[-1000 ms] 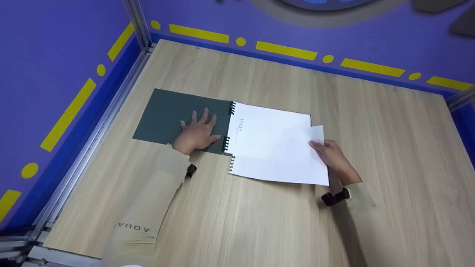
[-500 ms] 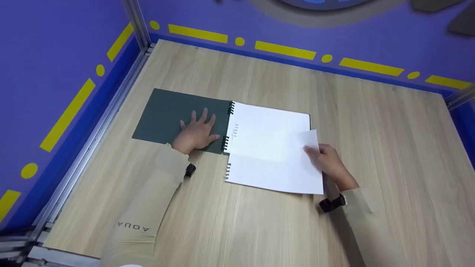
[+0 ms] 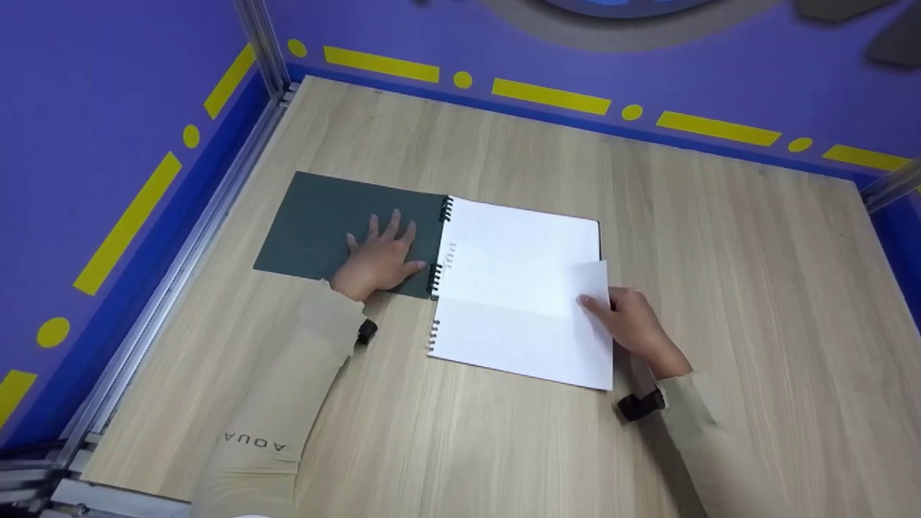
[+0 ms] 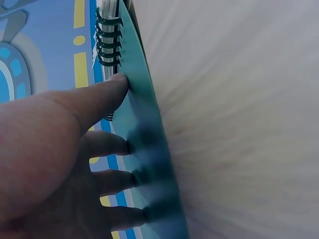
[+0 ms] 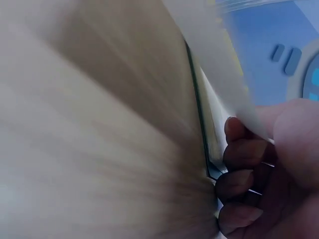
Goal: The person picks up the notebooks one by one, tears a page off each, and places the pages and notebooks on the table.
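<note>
A ring-bound notebook lies spread on the table, its dark green cover (image 3: 324, 216) to the left and white pages (image 3: 525, 237) to the right of the black rings (image 3: 435, 277). My left hand (image 3: 379, 262) rests on the cover with fingers spread, thumb close to the rings; the left wrist view shows its fingertips pressing the green cover (image 4: 137, 114). A loose white sheet (image 3: 518, 342) with punched holes along its left edge overlaps the lower part of the pages. My right hand (image 3: 633, 324) pinches this sheet's right edge, thumb on top and curled fingers (image 5: 239, 184) underneath.
The pale wooden table (image 3: 468, 446) extends around the notebook. Blue walls with yellow marks (image 3: 550, 97) stand behind it and at the left, and a metal rail (image 3: 180, 277) runs along the left edge.
My right hand has drawn the loose sheet toward the near side and a little left, so more of the notebook's page shows above it. My left hand stays on the cover.
</note>
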The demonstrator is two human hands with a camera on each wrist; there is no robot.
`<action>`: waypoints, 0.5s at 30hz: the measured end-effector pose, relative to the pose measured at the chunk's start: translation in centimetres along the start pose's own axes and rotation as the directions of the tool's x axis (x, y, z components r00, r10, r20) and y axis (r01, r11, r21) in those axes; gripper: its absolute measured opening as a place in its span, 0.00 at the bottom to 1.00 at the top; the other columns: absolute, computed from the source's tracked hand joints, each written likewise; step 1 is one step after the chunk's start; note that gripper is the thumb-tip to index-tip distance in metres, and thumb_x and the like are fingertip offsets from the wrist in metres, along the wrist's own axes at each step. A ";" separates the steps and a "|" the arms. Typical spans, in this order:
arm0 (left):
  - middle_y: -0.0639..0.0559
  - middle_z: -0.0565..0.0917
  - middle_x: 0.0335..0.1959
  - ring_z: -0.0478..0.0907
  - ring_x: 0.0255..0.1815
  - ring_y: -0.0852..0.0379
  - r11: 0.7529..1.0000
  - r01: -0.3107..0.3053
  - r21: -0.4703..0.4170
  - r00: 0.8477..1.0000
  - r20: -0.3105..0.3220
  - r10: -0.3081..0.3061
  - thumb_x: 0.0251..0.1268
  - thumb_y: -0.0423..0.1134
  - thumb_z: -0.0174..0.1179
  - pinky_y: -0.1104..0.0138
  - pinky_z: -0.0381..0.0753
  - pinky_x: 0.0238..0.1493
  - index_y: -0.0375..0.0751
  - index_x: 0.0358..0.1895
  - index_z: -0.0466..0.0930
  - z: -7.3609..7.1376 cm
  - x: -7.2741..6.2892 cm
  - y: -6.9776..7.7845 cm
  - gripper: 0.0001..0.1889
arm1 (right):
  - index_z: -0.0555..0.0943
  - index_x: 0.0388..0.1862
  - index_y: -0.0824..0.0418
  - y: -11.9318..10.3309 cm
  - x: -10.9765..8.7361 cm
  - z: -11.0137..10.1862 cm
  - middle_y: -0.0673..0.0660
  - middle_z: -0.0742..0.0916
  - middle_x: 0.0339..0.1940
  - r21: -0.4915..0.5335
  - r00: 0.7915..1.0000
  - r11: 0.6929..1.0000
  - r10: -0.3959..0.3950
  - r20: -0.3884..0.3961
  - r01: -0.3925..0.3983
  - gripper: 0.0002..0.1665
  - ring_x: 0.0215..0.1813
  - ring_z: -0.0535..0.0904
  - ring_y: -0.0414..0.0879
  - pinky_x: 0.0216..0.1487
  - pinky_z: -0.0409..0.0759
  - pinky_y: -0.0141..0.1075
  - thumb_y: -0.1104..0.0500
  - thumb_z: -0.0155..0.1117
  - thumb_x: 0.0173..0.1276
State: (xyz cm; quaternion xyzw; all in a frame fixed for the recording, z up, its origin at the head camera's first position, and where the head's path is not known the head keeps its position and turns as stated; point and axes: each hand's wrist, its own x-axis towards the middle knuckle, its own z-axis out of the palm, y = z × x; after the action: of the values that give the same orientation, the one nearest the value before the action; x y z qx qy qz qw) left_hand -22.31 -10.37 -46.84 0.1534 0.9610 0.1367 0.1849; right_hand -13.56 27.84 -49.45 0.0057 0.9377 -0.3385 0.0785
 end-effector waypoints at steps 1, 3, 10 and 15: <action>0.40 0.40 0.80 0.35 0.78 0.30 1.000 0.001 -0.001 1.000 0.000 -0.001 0.72 0.56 0.50 0.27 0.43 0.65 0.44 0.78 0.47 0.0 0.0 0.0 0.39 | 0.82 0.35 0.66 -0.1 0.0 0.1 0.54 0.77 0.26 -0.009 1.000 1.000 -0.002 -0.004 0.002 0.21 0.29 0.69 0.45 0.28 0.67 0.32 0.48 0.58 0.72; 0.40 0.41 0.80 0.35 0.78 0.30 1.000 0.001 -0.002 1.000 0.000 -0.001 0.72 0.56 0.50 0.27 0.43 0.65 0.44 0.78 0.47 0.0 0.0 0.0 0.39 | 0.83 0.38 0.67 -0.1 -0.1 0.2 0.56 0.80 0.28 -0.022 1.000 1.000 -0.003 -0.008 0.003 0.20 0.30 0.70 0.46 0.29 0.68 0.33 0.48 0.60 0.71; 0.39 0.41 0.80 0.35 0.78 0.30 1.000 -0.004 0.001 1.000 -0.003 0.004 0.72 0.56 0.51 0.27 0.44 0.65 0.44 0.78 0.47 -0.1 0.0 0.1 0.39 | 0.81 0.50 0.71 -0.3 -0.2 0.2 0.67 0.86 0.44 -0.070 0.999 0.997 0.008 -0.046 -0.012 0.33 0.36 0.74 0.49 0.38 0.74 0.37 0.41 0.62 0.67; 0.39 0.43 0.80 0.37 0.78 0.30 1.000 -0.004 -0.005 1.000 -0.016 0.004 0.71 0.56 0.52 0.26 0.45 0.65 0.44 0.78 0.49 -0.1 0.0 0.0 0.39 | 0.81 0.41 0.67 0.0 -0.3 0.0 0.60 0.83 0.31 -0.052 0.993 0.997 0.047 -0.107 -0.053 0.32 0.31 0.72 0.46 0.29 0.70 0.34 0.37 0.60 0.66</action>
State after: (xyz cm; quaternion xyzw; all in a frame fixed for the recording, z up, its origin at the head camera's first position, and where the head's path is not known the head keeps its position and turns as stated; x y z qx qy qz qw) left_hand -22.31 -10.36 -46.71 0.1537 0.9619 0.1405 0.1774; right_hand -13.26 27.84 -49.46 0.0450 0.9490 -0.3098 0.0372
